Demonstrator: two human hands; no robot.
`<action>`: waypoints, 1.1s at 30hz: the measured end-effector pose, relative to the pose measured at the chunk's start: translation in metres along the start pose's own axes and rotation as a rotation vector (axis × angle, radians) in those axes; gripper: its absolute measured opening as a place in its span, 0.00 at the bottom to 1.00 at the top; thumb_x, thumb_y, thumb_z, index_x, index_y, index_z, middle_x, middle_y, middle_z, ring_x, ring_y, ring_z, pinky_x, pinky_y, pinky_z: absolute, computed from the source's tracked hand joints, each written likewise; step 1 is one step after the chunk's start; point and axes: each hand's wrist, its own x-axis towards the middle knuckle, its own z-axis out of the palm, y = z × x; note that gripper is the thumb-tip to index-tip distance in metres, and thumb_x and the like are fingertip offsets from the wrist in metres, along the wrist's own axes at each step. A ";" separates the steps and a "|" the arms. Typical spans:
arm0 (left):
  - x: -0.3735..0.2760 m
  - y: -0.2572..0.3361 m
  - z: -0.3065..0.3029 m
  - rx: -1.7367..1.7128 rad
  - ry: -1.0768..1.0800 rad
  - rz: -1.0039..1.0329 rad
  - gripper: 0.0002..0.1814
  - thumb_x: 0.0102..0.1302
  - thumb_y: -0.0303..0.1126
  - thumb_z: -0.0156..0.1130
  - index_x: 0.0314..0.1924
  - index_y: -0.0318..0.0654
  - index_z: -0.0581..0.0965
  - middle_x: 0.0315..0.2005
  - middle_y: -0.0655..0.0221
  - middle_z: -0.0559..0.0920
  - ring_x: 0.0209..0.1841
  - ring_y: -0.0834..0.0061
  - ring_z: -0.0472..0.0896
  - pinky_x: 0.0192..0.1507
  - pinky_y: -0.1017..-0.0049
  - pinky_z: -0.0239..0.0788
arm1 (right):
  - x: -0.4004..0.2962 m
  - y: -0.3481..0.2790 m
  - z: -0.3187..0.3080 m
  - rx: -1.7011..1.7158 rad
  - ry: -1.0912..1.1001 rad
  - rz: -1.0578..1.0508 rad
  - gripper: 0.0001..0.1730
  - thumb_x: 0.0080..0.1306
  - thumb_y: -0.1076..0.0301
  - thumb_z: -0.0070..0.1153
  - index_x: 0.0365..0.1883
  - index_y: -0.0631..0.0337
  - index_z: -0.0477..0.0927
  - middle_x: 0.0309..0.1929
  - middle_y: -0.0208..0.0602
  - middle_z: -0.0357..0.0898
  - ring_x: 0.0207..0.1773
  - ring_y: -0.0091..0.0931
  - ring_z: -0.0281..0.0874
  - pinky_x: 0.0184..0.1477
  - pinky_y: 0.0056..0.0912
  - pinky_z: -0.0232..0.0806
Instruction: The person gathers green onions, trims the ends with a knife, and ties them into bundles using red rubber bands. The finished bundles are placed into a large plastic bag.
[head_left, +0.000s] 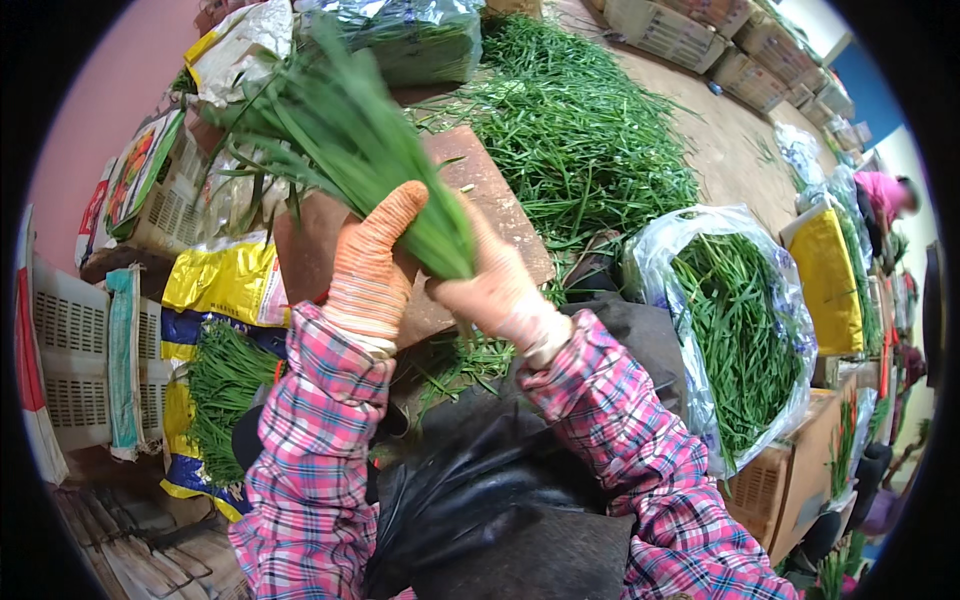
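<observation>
A bunch of long green leaves, likely garlic chives (360, 142), slants up and away to the left, its tips blurred. My right hand (495, 281), in a pale orange work glove, is closed around the lower end of the bunch. In an orange ribbed glove, my left hand (371, 262) lies against the bunch's near side, thumb raised over the leaves. Its other fingers are hidden, so I cannot tell whether it grips. Below both hands is a worn brown board (491, 180). Cut green bits (472, 367) are scattered below the board.
A large heap of loose greens (577, 127) covers the floor beyond. To the right stands a clear plastic bag (652, 247) full of greens. Leaves lie on a yellow and blue sack (176, 435) at left, near plastic crates (71, 345). A person in pink (881, 195) is far right.
</observation>
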 end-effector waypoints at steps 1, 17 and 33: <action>-0.002 0.008 -0.001 0.009 -0.116 0.041 0.21 0.60 0.33 0.63 0.52 0.34 0.72 0.44 0.62 0.78 0.46 0.67 0.77 0.52 0.65 0.69 | 0.003 -0.010 -0.002 0.221 -0.016 0.063 0.45 0.48 0.74 0.60 0.66 0.56 0.56 0.37 0.41 0.79 0.36 0.33 0.79 0.41 0.32 0.72; 0.020 -0.006 -0.167 2.228 0.034 -0.068 0.09 0.59 0.34 0.57 0.40 0.41 0.75 0.39 0.57 0.78 0.44 0.55 0.77 0.44 0.59 0.70 | -0.025 0.068 -0.015 -0.409 -0.197 0.376 0.43 0.47 0.66 0.55 0.64 0.57 0.55 0.36 0.58 0.78 0.40 0.49 0.78 0.45 0.42 0.71; -0.014 0.025 -0.106 0.875 -0.154 -0.393 0.07 0.59 0.24 0.54 0.38 0.32 0.74 0.20 0.68 0.76 0.19 0.82 0.71 0.21 0.81 0.63 | -0.052 0.023 -0.155 0.151 0.442 0.299 0.14 0.51 0.74 0.56 0.38 0.64 0.73 0.20 0.32 0.73 0.19 0.22 0.70 0.21 0.22 0.64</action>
